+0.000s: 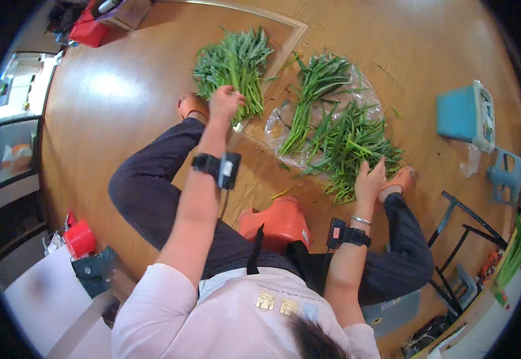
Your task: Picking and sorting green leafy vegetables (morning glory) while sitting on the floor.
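Note:
On the wooden floor before me lie three piles of leafy green vegetable stalks. My left hand [226, 102] rests at the stems of the far-left pile [238, 63]; whether its fingers grip any stems is unclear. The middle bunch [309, 96] lies on a clear plastic sheet [368, 87], stems towards me. My right hand [370, 181] is at the near edge of the looser right pile [354, 139], thumb and a finger raised and apart, with stalks just beyond the fingertips. The right pile partly covers the sheet.
An orange plastic stool [283, 222] stands between my legs. My feet in orange footwear flank the piles. To the right are a blue container [458, 112], a blue-grey plastic stool [505, 175] and a black metal frame [453, 233]. A red bucket [80, 238] stands at lower left.

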`<state>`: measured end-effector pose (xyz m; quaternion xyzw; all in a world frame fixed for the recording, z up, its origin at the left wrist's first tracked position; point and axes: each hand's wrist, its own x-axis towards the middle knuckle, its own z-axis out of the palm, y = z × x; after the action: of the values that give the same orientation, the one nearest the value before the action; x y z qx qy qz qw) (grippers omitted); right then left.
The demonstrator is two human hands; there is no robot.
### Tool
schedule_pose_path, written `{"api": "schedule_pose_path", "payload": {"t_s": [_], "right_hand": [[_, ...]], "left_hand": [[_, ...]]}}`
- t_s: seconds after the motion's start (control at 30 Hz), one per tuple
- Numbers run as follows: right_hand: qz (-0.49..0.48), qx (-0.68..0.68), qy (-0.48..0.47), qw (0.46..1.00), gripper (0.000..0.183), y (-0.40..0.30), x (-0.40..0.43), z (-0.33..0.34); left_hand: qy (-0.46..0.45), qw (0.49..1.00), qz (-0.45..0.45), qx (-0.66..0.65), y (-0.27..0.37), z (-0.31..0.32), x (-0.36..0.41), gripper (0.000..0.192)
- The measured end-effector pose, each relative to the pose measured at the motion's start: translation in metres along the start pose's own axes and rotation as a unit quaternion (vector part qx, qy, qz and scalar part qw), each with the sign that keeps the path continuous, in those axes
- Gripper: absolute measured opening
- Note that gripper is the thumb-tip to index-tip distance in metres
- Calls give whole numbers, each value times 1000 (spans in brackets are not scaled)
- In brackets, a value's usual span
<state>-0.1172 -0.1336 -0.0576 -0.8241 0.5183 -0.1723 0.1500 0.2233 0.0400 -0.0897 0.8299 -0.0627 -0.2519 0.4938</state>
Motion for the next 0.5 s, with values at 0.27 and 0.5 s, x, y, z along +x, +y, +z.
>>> {"api": "schedule_pose_path", "payload": {"t_s": [0.27, 0.5], "right_hand": [[16, 153, -355, 922, 24, -62, -19, 101], [116, 31, -427, 896, 29, -68, -27, 194]], "left_hand": [[58, 942, 11, 331, -80, -5, 86, 29], [83, 954, -46, 283, -92, 5, 107, 32]]}}
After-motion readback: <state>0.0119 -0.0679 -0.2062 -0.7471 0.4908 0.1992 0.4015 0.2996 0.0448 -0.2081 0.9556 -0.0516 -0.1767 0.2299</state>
